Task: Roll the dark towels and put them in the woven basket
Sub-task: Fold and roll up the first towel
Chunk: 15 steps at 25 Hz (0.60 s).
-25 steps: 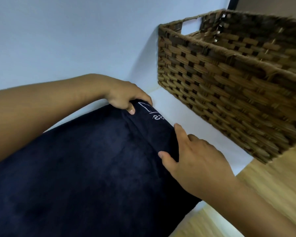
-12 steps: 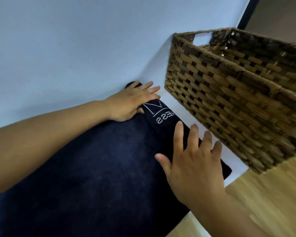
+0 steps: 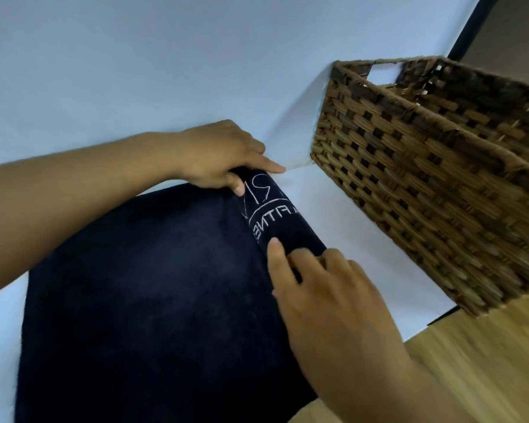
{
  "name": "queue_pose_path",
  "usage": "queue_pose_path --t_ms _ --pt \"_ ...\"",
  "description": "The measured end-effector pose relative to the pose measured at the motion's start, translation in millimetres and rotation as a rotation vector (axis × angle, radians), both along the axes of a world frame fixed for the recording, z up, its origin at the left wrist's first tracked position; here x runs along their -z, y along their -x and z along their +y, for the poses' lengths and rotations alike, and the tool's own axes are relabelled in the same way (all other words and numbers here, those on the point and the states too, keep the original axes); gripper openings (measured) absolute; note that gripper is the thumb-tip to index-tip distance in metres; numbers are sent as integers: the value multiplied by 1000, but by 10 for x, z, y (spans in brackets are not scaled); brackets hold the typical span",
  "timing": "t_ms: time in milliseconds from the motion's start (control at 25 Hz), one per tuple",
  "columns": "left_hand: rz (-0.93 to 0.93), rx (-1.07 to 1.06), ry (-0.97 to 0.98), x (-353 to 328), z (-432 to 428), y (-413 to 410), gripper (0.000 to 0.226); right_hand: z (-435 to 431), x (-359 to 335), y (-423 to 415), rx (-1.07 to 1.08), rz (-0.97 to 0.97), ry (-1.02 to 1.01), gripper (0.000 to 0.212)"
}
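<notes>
Both hands gripping rolled dark towel (image 3: 153, 300), woven basket (image 3: 434, 184) beside

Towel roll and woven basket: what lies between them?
Nothing but bare white surface separates the towel roll from the woven basket, in the head view.

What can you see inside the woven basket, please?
Only the upper inner walls of the woven basket and a handle opening in its far end show. Its near wall hides the bottom, so whatever lies inside cannot be seen.
</notes>
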<state>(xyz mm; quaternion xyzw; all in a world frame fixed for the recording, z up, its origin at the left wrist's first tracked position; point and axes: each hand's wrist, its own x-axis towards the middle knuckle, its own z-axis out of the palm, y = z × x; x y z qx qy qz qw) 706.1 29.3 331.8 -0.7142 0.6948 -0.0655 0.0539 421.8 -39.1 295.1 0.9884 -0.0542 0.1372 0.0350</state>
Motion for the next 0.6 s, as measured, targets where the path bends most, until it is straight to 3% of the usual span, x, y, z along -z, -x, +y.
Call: queue_pose_path --t_ms 120,280,400,520,600 --pt "-34 -52 -290 -141 -342 45 55 -350 -237 -143 68 133 -298 73" --pt "294 -189 -494 -45 -497 -18 56 -482 -42 -163 205 336 -526 89" --pt "497 -170 -490 22 -492 -67 65 -600 2 -169 194 402 -597 87" --pt "447 -129 -395 93 -649 -84 61 -879 -42 -185 229 417 -520 82" --pt "406 -127 -284 184 -765 -64 62 -995 -78 -180 266 414 -345 81"
